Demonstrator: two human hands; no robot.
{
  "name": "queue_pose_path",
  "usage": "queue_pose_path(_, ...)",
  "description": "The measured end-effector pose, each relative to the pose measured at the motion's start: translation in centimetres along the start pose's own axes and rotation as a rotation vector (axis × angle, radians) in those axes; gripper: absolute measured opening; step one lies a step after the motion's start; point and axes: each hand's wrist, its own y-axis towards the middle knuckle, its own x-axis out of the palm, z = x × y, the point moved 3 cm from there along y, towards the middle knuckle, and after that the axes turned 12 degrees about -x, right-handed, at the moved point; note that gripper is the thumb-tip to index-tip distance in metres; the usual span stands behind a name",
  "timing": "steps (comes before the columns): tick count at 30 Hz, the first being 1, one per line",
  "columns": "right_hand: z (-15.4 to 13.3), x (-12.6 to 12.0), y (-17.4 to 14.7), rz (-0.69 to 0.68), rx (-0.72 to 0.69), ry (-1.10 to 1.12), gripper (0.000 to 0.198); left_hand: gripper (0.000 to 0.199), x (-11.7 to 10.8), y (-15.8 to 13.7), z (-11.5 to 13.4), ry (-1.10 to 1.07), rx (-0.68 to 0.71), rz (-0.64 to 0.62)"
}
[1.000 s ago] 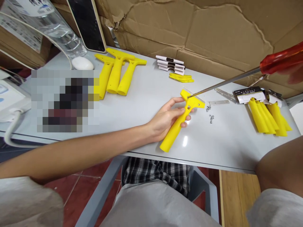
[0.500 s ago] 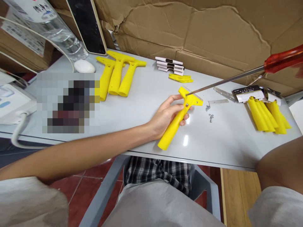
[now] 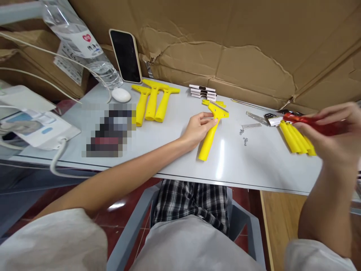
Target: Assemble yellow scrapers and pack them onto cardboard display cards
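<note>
My left hand (image 3: 196, 131) is closed around the neck of a yellow scraper (image 3: 208, 145), thumb on its face. The scraper's wide head points away from me, with a metal strip along its far edge. On the right, my right hand (image 3: 337, 137) grips a screwdriver (image 3: 300, 119) by its red handle. Its long shaft points left, and the tip is apart from the scraper. Between the hands lie small screws (image 3: 244, 141) in two little piles and flat metal plates (image 3: 252, 126). Small yellow strips (image 3: 220, 103) lie just behind the scraper head.
Yellow scraper handles (image 3: 152, 103) lie at left; more with card sleeves (image 3: 293, 139) lie at right. Folded white cards (image 3: 202, 92) sit near the cardboard wall (image 3: 254, 67). A phone (image 3: 125, 56), water bottle (image 3: 93, 56), white oval object (image 3: 121, 95) and cables stand left.
The screwdriver has come off the scraper head and moved back to the right. My right hand has come into view, and the camera view has shifted. My left hand still holds the scraper.
</note>
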Motion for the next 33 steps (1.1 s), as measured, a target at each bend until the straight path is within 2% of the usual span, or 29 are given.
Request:
queue_pose_path(2, 0.9, 0.9, -3.4, 0.028, -0.034, 0.027, 0.07, 0.028, 0.0, 0.2, 0.3, 0.028, 0.013, -0.016)
queue_pose_path(5, 1.8, 2.5, -7.3, 0.062, 0.033, -0.043, 0.062, 0.037, 0.1, 0.2, 0.6, 0.069, 0.018, -0.01)
queue_pose_path(10, 2.6, 4.7, -10.0, -0.023, 0.192, -0.114, 0.061, 0.094, -0.3, 0.6, 0.7, 0.205, 0.077, 0.018)
queue_pose_path(12, 3.0, 5.3, -10.5, -0.077, 0.238, -0.13, 0.053, 0.106, -0.4, 0.9, 0.7, 0.245, 0.086, -0.012)
queue_pose_path(15, 3.7, 6.1, -11.0, -0.157, 0.29, -0.148, 0.043, 0.093, -0.3, 1.3, 0.8, 0.276, 0.056, -0.054)
queue_pose_path(17, 4.0, 6.6, -11.4, -0.213, 0.304, -0.151, 0.042, 0.081, -0.3, 1.5, 0.9, 0.319, 0.058, -0.032)
queue_pose_path(23, 3.4, 8.2, -12.0, -0.338, 0.207, -0.055, 0.052, 0.02, -0.4, 2.4, 1.2, 0.6, 0.055, 0.083)
queue_pose_path(33, 1.9, 8.9, -12.1, -0.46, 0.148, -0.115, 0.049, 0.014, -1.2, 4.7, 2.7, 0.921, 0.266, 0.211)
